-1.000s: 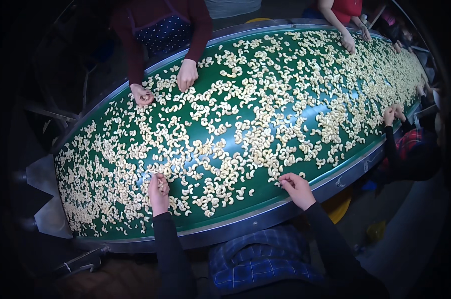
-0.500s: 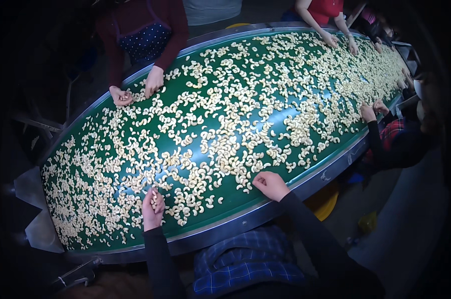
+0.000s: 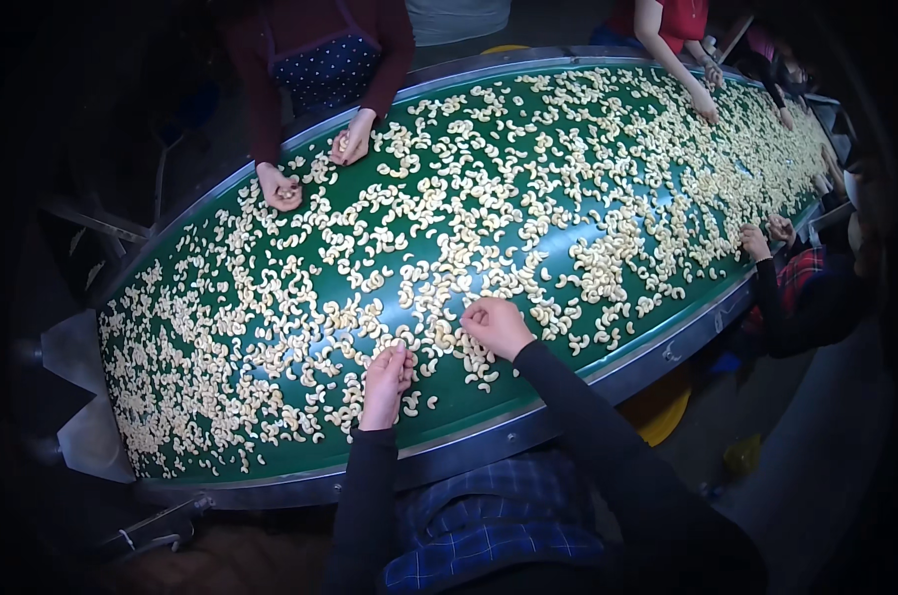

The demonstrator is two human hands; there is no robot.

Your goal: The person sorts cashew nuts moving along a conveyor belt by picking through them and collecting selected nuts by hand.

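Note:
Pale cashew nuts (image 3: pixel 434 293) lie scattered over a long green conveyor belt (image 3: pixel 459 402). Low over the near side of the belt, my left hand (image 3: pixel 384 385) is closed, its fingers curled round cashew nuts that are mostly hidden. To its right and a little farther in, my right hand (image 3: pixel 499 327) hovers over the nuts with thumb and fingertips pinched together. Whatever lies between those fingertips is too small to make out. Loose nuts surround both hands.
A metal rail (image 3: pixel 528 428) edges the belt. Across it, a person in a dotted apron (image 3: pixel 325 74) handles nuts; other people work at the far right. Angled metal plates (image 3: pixel 69 352) stand at the left end. Under the right side sits a yellow container (image 3: pixel 659 409).
My left hand has moved right, and my right hand has reached left and farther over the belt; they are now closer together. The view has shifted slightly. The person opposite has lifted a hand.

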